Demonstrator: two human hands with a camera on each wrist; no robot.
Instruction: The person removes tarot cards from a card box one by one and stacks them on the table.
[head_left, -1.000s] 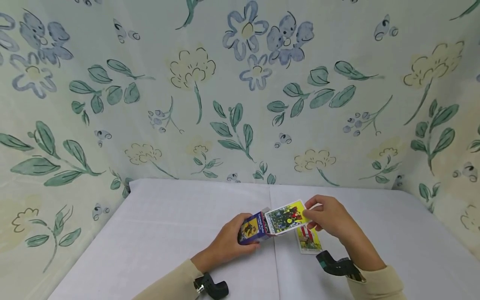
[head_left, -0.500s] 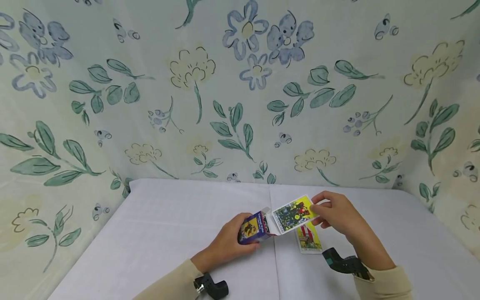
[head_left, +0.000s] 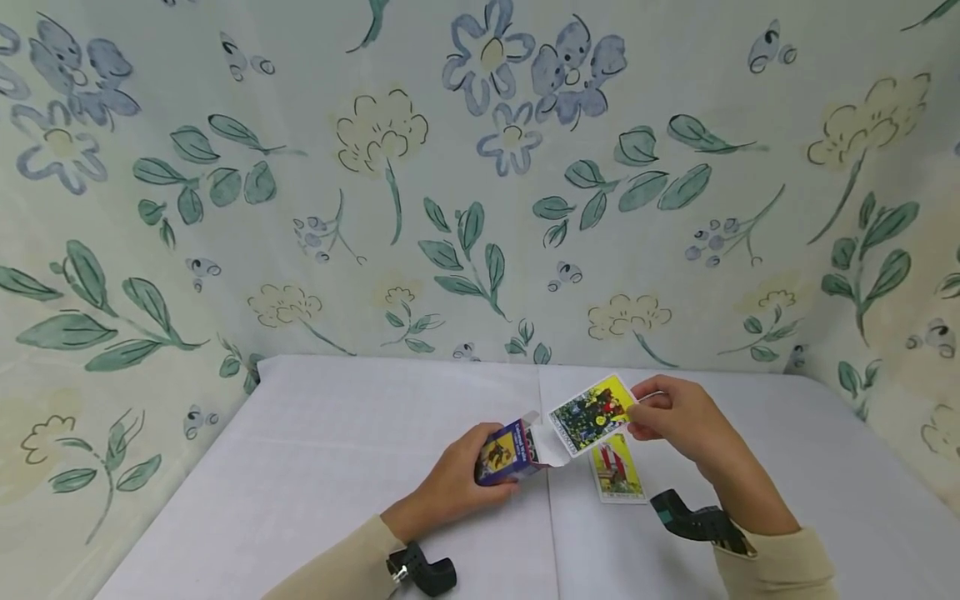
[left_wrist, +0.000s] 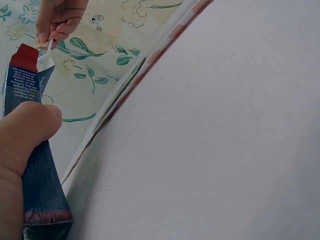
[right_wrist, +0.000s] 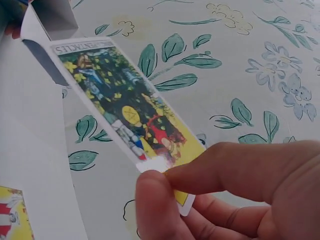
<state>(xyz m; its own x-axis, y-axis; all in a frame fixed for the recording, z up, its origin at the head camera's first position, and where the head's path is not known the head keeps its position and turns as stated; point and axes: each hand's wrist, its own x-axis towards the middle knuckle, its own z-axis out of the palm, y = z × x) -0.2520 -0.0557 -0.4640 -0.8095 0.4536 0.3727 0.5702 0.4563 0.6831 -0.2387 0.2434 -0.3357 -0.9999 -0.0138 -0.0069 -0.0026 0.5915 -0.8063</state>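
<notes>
My left hand [head_left: 459, 475] grips a small blue card box [head_left: 507, 455], its flap open toward the right. In the left wrist view the thumb [left_wrist: 35, 122] presses along the side of the box [left_wrist: 45, 185]. Thumb and fingers of my right hand [head_left: 678, 417] pinch a tarot card [head_left: 592, 417] by its yellow end, just beyond the box's mouth. The right wrist view shows the picture side of that tarot card [right_wrist: 125, 110], with the word "PENTACLES" upside down. A second tarot card [head_left: 619, 473] lies face up on the table below it.
A white cloth covers the table [head_left: 360, 417]. Behind and at the sides hangs a floral curtain [head_left: 480, 208]. Black camera mounts sit on the left wrist [head_left: 423, 571] and the right wrist [head_left: 697, 521].
My right hand has moved right and up, drawing the tarot card away from the box. The left hand and box have stayed nearly still.
</notes>
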